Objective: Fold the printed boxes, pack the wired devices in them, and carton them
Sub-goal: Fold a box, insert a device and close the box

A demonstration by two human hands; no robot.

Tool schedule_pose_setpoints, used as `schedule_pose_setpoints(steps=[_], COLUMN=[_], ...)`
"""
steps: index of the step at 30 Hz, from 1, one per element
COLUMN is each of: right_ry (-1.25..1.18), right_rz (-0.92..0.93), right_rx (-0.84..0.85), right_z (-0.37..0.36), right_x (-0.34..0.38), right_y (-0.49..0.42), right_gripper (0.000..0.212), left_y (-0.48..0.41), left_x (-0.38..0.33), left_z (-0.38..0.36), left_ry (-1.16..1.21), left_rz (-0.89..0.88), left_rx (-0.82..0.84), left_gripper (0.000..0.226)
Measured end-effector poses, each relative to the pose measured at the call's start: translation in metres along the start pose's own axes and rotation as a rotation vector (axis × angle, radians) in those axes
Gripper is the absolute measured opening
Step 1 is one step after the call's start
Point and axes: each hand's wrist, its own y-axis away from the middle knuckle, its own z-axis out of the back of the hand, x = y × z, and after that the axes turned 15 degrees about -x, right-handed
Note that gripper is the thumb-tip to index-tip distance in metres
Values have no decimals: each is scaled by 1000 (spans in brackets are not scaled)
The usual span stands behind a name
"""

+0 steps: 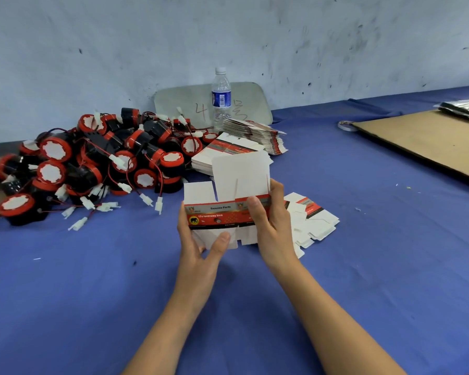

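Head view: one printed box (222,212), partly opened, is held just above the blue cloth (377,239) at the centre of the scene, with white flaps raised at its top and white flaps hanging at its bottom. A red, grey and black band is carried across its front, marked "Genuine Parts" and "12v reversing horn" beside an elephant emblem. The box's left edge is grasped by the left hand (198,250), the thumb laid on a lower white flap and the fingers curled behind. The right edge is grasped by the right hand (272,228), the thumb pressed on the printed band and the fingers wrapped round the back. Loose flat blanks (313,223) are spread on the cloth just beside the right hand. A stack of flat boxes (214,155) is set beyond the held box, and a fanned second stack (257,133) is laid behind it. A heap of wired devices (98,161), black bodies with red rims, white faces and white plugs on red and black leads, is piled at the left. A water bottle (221,98) is stood upright before a grey board (249,101) leaned on the wall. A cardboard sheet (431,142) is laid at the far right, with a tape roll (346,126) at its near corner and silvery bags (466,106) at its far end.
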Motion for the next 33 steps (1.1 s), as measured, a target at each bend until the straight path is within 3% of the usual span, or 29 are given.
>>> schedule_pose_setpoints(steps=[4,8,12,15,20,28,33], right_ry=[-5,20,81,100,141,-38,-102], right_rz=[-22,-41,54,77,46,-60,-153], right_rx=[8,101,64,-33,-202,-382,-484], right_z=[-3,-13,-14,-15,-14,-16,-11], right_x=[-3,-5,1,5,-2,7,11], right_y=[2,14,16,18,18,16,12], right_gripper=[40,47,56,51,51,65,56], left_y=[2,11,10,10,9,13,17], left_x=[0,2,1,0,1,-2,-3], left_z=[0,-7,-7,-5,-4,-5,-7], left_ry=[0,-66,-103,-160,-245,-280,-299], left_rz=[9,-12,-88,-156,-266,-342,-347], left_rx=[32,78,-110,-219,-351,-171,-36], left_gripper=[92,77,89,96,84,84,93])
